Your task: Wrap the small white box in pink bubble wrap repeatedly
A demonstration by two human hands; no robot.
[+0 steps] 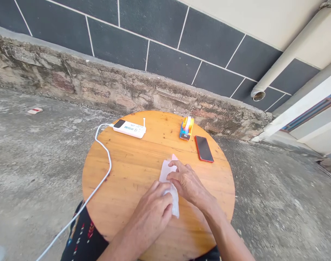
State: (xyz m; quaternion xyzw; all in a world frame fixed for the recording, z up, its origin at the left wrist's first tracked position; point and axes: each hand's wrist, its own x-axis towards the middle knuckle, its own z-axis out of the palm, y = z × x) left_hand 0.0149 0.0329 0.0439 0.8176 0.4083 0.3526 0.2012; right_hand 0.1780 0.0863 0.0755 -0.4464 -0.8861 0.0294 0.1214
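Observation:
A narrow folded strip of thin, pale white-pink material [175, 204], paper or plastic, lies lengthwise on the round wooden table [122, 174]. My left hand [154, 204] is closed at the strip's middle, its fingers curled and pressed onto the left edge; the fingertips are partly hidden. From the right, my right hand [185, 179] reaches over the upper half, with bent fingers spread apart and the tips on or just above the surface. A pink corner sticks out at the strip's far end. Whether the strip has several layers I cannot tell.
Toward the table's far edge sit a white device [133, 129] with a cable [109, 159] running off the left side, a yellow-and-blue tape dispenser [186, 128] and a red-edged phone [204, 148]. Beyond stands a stone-based wall [113, 85] with a drainpipe [287, 58].

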